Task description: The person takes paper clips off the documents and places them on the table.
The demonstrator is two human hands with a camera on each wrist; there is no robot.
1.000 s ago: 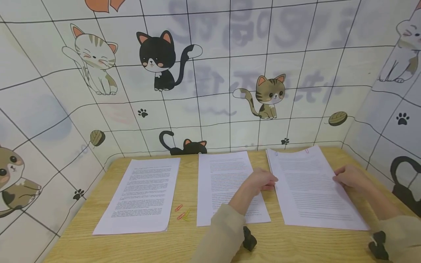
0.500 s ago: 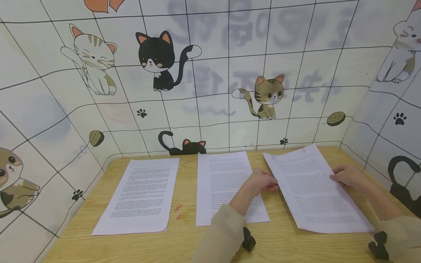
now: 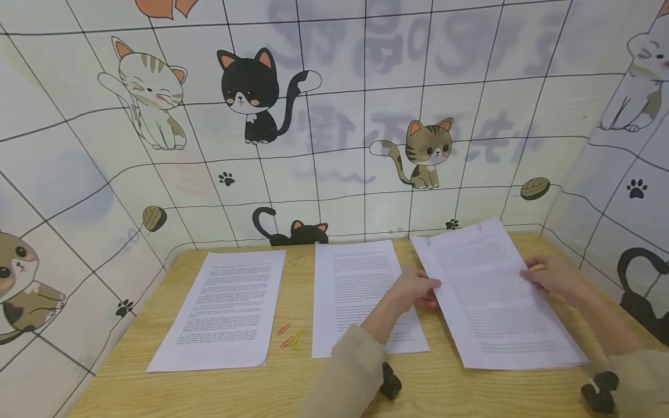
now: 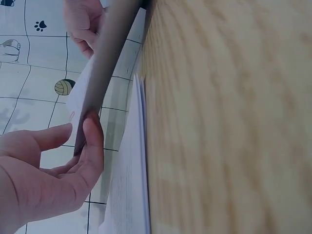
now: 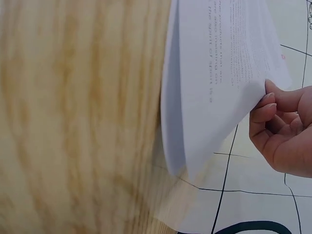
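A stack of printed paper (image 3: 502,302) at the right is lifted and tilted, its far edge raised above the table. Two paper clips sit on its top edge, a red one (image 3: 478,227) at the right and a pale one (image 3: 428,241) at the left. My left hand (image 3: 415,288) holds its left edge between thumb and fingers; the left wrist view shows the shaded underside of the paper. The right edge is pinched by my right hand (image 3: 551,276). In the right wrist view the near corner of the sheets (image 5: 187,146) hangs slightly apart.
Another printed stack (image 3: 360,302) lies at the middle, partly under my left forearm. A third stack (image 3: 225,313) lies at the left. Between them are several red and yellow paper clips (image 3: 287,342). A cat-patterned wall (image 3: 340,174) borders the wooden table (image 3: 209,395) at the back.
The right paper stack has shifted slightly left, and its far edge has risen off the table. Both hands keep their places on its sides. The other stacks and loose clips have not moved.
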